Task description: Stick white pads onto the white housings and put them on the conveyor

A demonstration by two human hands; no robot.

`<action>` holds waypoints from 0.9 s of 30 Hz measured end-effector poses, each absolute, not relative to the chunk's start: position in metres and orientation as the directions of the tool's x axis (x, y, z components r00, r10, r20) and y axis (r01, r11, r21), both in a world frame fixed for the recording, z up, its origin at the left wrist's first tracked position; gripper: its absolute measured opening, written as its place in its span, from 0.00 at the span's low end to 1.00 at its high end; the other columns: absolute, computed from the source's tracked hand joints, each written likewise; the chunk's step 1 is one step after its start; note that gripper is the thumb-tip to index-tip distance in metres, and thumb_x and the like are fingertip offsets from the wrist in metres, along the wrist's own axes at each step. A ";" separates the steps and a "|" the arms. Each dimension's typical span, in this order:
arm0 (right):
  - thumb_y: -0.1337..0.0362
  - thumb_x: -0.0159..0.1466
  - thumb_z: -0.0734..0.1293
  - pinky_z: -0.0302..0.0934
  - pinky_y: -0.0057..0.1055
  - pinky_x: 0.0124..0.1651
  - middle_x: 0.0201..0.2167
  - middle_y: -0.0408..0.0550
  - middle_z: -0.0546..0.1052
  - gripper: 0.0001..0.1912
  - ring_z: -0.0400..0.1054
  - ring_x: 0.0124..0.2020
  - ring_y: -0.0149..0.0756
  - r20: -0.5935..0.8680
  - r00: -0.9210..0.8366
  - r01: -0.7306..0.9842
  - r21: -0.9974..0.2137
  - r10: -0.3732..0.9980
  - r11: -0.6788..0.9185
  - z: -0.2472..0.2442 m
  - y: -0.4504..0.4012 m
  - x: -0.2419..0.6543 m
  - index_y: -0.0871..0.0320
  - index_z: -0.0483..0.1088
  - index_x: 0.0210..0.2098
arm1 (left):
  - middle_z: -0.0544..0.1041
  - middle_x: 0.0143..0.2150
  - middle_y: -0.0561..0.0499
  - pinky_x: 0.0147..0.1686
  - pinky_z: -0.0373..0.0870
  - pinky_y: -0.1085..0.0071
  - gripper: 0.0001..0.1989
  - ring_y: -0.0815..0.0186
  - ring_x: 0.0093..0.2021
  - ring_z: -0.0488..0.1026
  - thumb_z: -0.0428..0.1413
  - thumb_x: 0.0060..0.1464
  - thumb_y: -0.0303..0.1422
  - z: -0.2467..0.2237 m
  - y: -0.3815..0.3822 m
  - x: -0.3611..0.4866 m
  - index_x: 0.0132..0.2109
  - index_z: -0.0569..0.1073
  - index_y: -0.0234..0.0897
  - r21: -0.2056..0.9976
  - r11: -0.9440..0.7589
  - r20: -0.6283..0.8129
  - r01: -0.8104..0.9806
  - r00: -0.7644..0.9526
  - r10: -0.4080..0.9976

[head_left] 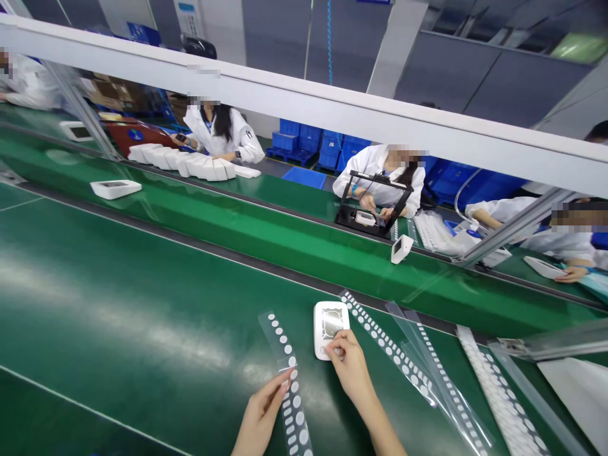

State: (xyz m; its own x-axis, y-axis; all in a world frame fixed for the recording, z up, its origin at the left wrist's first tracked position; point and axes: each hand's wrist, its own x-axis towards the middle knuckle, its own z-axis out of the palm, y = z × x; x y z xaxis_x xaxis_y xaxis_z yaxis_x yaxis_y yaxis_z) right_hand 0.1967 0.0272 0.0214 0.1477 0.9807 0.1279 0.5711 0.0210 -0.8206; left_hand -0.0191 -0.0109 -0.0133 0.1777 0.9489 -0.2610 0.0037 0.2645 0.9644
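My left hand (265, 405) pinches the edge of a clear strip (299, 418) carrying white round and oval stickers; the strip lies slanting over the green table. Right of it, a white device (321, 326) with a square grey screen lies face up. My right hand (349, 364) is over the device's lower right part, thumb and index finger pressed together at its lower front near a small round spot. Whether a sticker is between those fingertips is too small to tell.
More sticker strips (380, 339) and clear films lie to the right on the table (142, 304). Beyond is a green conveyor belt (266, 234) with white devices (116, 189). Several people in white coats sit across, one behind a black frame (375, 180). A metal beam crosses above.
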 end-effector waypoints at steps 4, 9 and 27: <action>0.64 0.57 0.66 0.63 0.31 0.31 0.34 0.48 0.69 0.07 0.64 0.26 0.32 0.115 0.138 0.580 -0.814 0.984 0.014 0.022 0.029 0.198 0.58 0.72 0.24 | 0.77 0.53 0.46 0.60 0.60 0.53 0.26 0.48 0.56 0.70 0.57 0.50 0.54 -0.011 -0.010 -0.018 0.48 0.79 0.43 0.964 0.265 -0.261 0.005 0.175 0.949; 0.63 0.59 0.65 0.61 0.31 0.33 0.37 0.48 0.67 0.07 0.63 0.27 0.32 0.086 0.115 0.595 -0.804 0.990 0.001 0.021 0.029 0.198 0.58 0.71 0.26 | 0.77 0.53 0.45 0.60 0.60 0.53 0.26 0.48 0.56 0.71 0.57 0.49 0.55 -0.010 -0.011 -0.018 0.48 0.79 0.42 0.965 0.261 -0.260 0.017 0.181 0.949; 0.65 0.61 0.66 0.60 0.28 0.35 0.39 0.47 0.67 0.04 0.66 0.32 0.33 0.132 0.103 0.556 -0.829 0.986 0.053 0.025 0.021 0.189 0.58 0.70 0.30 | 0.81 0.41 0.44 0.47 0.74 0.60 0.25 0.52 0.45 0.77 0.70 0.38 0.42 -0.009 -0.019 0.002 0.45 0.80 0.39 0.739 0.458 -0.421 -0.495 0.192 0.886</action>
State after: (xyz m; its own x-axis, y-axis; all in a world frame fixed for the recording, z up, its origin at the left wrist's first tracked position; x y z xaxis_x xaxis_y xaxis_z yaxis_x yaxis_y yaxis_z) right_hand 0.1889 0.0208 0.0252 0.1028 0.9859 0.1318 0.5561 0.0529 -0.8294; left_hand 0.0017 -0.0189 -0.0090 0.1916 0.8865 -0.4213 -0.4947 0.4579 0.7386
